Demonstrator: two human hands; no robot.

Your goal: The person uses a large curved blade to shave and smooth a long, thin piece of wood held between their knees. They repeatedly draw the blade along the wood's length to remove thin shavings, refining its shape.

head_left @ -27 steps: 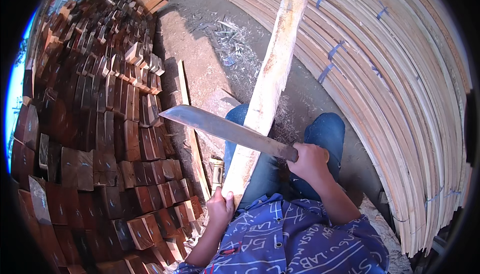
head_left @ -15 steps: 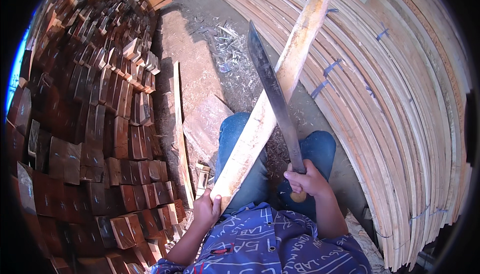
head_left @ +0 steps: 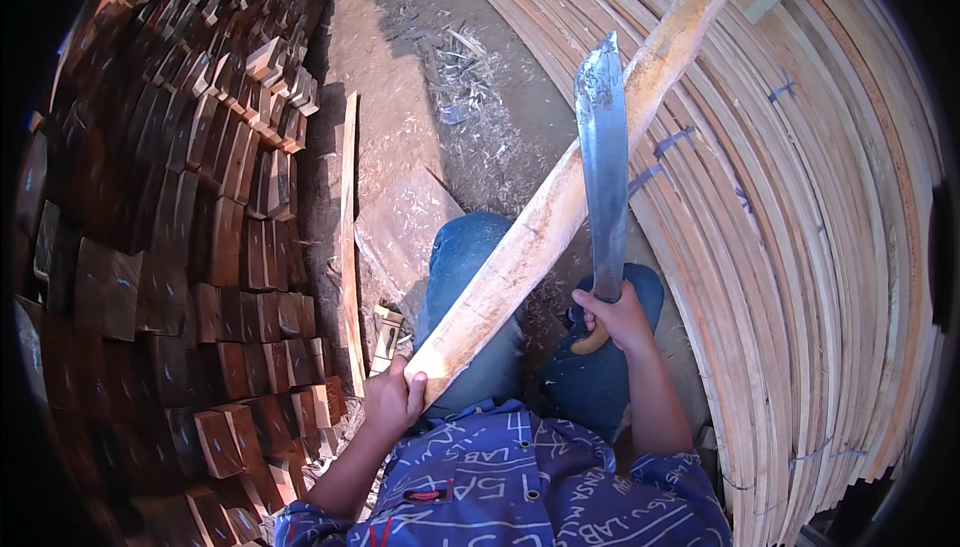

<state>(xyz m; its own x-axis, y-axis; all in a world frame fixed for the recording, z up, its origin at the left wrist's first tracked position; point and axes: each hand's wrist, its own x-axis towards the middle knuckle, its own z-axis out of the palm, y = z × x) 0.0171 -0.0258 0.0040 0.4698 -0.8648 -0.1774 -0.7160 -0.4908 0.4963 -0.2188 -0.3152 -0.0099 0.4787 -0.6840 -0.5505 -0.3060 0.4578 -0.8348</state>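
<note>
My left grip (head_left: 393, 395) is wrapped around the near end of a plank (head_left: 505, 277), which slants away, forward and right of that grip. My right grip (head_left: 618, 317) is curled around the handle of a big knife (head_left: 603, 167), blade upward beyond it. Blade overlaps plank; contact, cannot tell. Stacked wood blocks (head_left: 228, 237) left of the left grip; long wood strips (head_left: 760, 247) right of the right grip.

Left of the plank (head_left: 540, 225), a stick (head_left: 349, 237), then blocks (head_left: 235, 237); right of and partly behind it, slats (head_left: 780, 257); over it, a knife (head_left: 605, 167).
</note>
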